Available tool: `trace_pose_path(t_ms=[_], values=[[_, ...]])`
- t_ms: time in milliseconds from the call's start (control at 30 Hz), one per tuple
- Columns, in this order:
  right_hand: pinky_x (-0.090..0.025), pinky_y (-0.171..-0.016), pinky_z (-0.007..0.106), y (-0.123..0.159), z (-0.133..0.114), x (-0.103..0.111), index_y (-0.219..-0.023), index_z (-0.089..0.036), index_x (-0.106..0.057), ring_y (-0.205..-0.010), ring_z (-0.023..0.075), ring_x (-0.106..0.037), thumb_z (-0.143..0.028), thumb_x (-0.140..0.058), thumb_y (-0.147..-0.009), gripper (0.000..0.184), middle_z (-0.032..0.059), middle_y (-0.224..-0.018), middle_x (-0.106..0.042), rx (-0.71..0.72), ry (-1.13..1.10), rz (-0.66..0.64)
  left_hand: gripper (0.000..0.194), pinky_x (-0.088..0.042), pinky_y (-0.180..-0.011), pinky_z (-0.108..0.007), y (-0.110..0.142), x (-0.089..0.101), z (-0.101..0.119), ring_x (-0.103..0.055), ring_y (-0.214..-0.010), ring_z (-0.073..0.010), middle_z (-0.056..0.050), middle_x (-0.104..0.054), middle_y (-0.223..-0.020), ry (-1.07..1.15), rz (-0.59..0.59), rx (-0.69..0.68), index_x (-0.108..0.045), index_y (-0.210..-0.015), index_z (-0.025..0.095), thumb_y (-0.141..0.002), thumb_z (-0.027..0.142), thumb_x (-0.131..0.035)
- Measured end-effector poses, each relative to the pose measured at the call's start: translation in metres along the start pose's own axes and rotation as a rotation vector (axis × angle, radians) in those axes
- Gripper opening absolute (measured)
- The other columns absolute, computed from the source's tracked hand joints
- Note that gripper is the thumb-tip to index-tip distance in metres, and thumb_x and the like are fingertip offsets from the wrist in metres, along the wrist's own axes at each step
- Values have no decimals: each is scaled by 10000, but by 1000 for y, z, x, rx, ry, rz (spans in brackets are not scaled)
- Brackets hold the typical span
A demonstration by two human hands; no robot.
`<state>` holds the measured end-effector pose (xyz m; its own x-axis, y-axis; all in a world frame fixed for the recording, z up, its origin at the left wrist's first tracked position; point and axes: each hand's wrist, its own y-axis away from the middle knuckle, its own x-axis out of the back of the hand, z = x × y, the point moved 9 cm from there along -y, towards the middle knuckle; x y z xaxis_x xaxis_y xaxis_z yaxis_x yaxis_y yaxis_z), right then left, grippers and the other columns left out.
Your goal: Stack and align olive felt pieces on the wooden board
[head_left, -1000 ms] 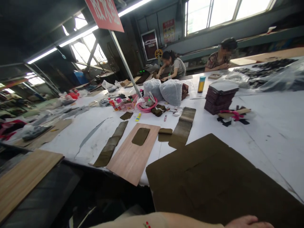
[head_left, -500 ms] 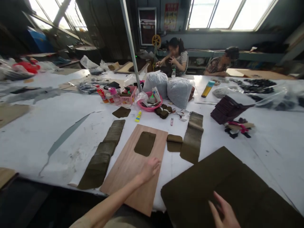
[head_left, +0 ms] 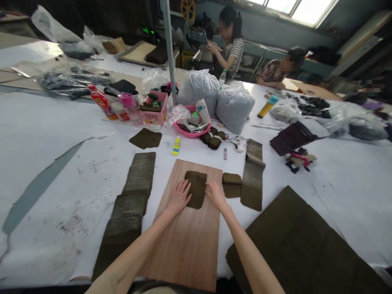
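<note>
A small dark olive fabric piece (head_left: 196,188) lies on a wooden board (head_left: 186,241) in front of me. My left hand (head_left: 178,197) rests flat on the board with its fingers spread, touching the piece's left edge. My right hand (head_left: 216,194) lies flat on the other side, fingers touching the right edge. Both hands are open and hold nothing. A row of overlapped olive pieces (head_left: 130,204) runs to the left of the board. To its right lie a small stack of pieces (head_left: 232,184) and another strip (head_left: 252,175).
A large dark olive sheet (head_left: 300,249) covers the near right of the white table (head_left: 55,163). Beyond the board are a yellow glue bottle (head_left: 175,145), a pink bowl (head_left: 192,131), bottles, two white bags (head_left: 233,108) and a metal pole (head_left: 168,45). Two people sit at the far side.
The view has tipped down toward the board. Both my hands have moved forward onto the board, to either side of the olive piece; the right hand came off the large sheet.
</note>
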<state>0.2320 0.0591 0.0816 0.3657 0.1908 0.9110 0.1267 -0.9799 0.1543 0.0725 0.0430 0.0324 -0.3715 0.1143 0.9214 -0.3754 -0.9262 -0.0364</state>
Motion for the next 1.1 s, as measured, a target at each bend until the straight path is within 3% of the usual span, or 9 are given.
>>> trace_pose_path(t_ms=[233, 467, 667, 833, 1100], values=[[-436, -859, 348, -58, -8, -19, -1042, -203, -629, -1031, 237, -542, -178, -654, -787, 258, 86, -1065, -610, -1, -2, 7, 487, -259, -1133, -462, 0, -5, 0, -317, -1371, -269, -146, -417, -1444, -128, 112, -101, -435, -1358, 117, -921, 332, -426], [-419, -785, 338, -74, -3, -32, -937, -222, -634, -960, 230, -528, -238, -714, -751, 203, 58, -974, -591, 24, -17, -2, 516, -266, -1125, -474, -1, -5, 0, -312, -1374, -268, -144, -404, -1453, -151, 120, -110, -400, -1386, 140, -911, 338, -448], [-381, -731, 315, -90, -6, -36, -821, -204, -633, -857, 200, -536, -247, -751, -719, 162, 34, -882, -629, 80, 29, -98, 523, -249, -1137, -483, -2, -6, 0, -300, -1380, -274, -149, -394, -1458, -124, 103, -101, -395, -1389, 132, -904, 316, -463], [-348, -760, 341, -87, -18, -32, -746, -206, -611, -885, 215, -518, -216, -729, -735, 120, 35, -862, -625, 132, 71, -99, 542, -263, -1133, -492, -1, -6, 0, -287, -1387, -273, -145, -385, -1462, -88, 109, -104, -363, -1406, 145, -901, 309, -470], [-334, -803, 343, -54, -45, -23, -810, -203, -549, -837, 201, -497, -66, -558, -800, 138, 38, -829, -615, 301, 166, 80, 665, -339, -1094, -488, 2, 0, -12, -334, -1359, -287, -187, -372, -1449, 98, 152, -6, -250, -1450, 138, -881, 355, -516]])
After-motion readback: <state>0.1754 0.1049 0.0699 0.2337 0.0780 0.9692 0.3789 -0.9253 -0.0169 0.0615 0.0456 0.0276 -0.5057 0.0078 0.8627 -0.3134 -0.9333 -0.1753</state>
